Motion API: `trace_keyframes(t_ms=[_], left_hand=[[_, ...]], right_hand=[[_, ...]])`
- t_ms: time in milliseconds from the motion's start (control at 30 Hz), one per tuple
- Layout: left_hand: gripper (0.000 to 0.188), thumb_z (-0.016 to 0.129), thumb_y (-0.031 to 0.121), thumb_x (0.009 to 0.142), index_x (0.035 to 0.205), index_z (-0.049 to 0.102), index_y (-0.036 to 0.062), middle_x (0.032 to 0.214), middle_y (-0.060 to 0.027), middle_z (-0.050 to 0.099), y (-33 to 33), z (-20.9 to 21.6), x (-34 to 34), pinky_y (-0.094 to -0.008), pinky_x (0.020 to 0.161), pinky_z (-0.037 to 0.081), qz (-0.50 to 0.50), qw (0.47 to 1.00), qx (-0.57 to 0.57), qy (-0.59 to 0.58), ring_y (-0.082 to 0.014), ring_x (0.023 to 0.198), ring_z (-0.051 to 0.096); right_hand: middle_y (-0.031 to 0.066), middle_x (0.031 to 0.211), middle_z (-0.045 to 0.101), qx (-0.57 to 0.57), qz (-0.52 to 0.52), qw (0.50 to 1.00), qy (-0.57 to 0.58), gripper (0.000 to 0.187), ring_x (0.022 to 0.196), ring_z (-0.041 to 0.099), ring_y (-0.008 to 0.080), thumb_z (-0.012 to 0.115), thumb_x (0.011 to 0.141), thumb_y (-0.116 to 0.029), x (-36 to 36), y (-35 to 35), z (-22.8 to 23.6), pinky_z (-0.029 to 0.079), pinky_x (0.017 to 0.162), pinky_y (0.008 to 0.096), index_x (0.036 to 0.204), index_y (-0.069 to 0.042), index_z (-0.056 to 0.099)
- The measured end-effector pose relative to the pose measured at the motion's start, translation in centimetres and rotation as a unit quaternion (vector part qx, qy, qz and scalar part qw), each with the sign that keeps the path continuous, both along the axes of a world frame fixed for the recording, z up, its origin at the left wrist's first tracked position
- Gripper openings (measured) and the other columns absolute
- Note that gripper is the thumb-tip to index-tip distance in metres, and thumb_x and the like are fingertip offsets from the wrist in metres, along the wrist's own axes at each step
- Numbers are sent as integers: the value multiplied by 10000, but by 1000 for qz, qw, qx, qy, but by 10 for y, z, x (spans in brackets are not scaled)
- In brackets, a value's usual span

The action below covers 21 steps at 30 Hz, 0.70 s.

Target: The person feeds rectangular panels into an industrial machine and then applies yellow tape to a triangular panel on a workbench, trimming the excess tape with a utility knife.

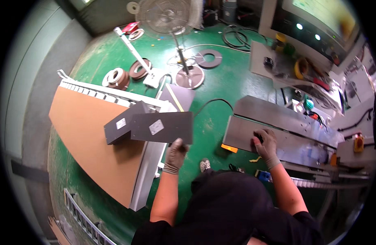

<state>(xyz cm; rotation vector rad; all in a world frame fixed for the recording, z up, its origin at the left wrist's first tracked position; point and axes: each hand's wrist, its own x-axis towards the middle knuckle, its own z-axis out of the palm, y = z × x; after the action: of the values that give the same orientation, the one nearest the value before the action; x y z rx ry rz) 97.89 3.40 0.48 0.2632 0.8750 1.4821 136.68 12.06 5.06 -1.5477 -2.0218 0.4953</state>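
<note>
My left hand [175, 156], in a grey glove, grips the lower right corner of a dark grey rectangular panel [175, 126], its thumb on top. A white label sits on the panel's face. The panel's left end overlaps a stack of similar dark grey panels [124, 123], also labelled, on a brown board-topped table [94, 134]. My right hand [265, 145], gloved too, is over the grey metal machine table [294, 143] near its left end. Its thumb and curled fingers stand apart, and I see nothing held between them.
A standing fan [167, 16] rises from the green floor [214, 122], with rolls of edging strip [117, 77] nearby. Another grey panel [181, 96] leans behind the brown table. Tools and tape lie on a bench [263, 61] at far right. A ladder-like rail [85, 222] is at lower left.
</note>
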Motion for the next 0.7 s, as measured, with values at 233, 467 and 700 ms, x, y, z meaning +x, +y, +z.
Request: trace_keyframes(t_ms=[233, 467, 700], left_hand=[[326, 654, 349, 991, 1093, 652, 39, 910, -13, 627, 2, 53, 145, -277, 718, 479, -264, 950, 19, 166, -103, 793, 571], [392, 636, 498, 987, 1052, 684, 114, 888, 30, 654, 40, 23, 122, -286, 699, 461, -162, 984, -42, 64, -104, 766, 576], [399, 522, 387, 1059, 1154, 643, 18, 896, 8, 632, 87, 49, 104, -241, 691, 449, -322, 862, -10, 392, -79, 784, 574]], right_hand=[[86, 1188, 679, -404, 82, 761, 501, 498, 1111, 637, 181, 773, 913, -295, -40, -53, 14, 513, 965, 336, 1283, 2, 618], [95, 962, 712, -474, -21, 701, 532, 378, 772, 726, 196, 740, 913, -228, 24, -78, 33, 571, 619, 280, 1189, 9, 637], [68, 932, 702, -482, -97, 639, 592, 309, 680, 676, 153, 688, 924, -183, 122, -110, 22, 528, 557, 245, 1178, -20, 620]])
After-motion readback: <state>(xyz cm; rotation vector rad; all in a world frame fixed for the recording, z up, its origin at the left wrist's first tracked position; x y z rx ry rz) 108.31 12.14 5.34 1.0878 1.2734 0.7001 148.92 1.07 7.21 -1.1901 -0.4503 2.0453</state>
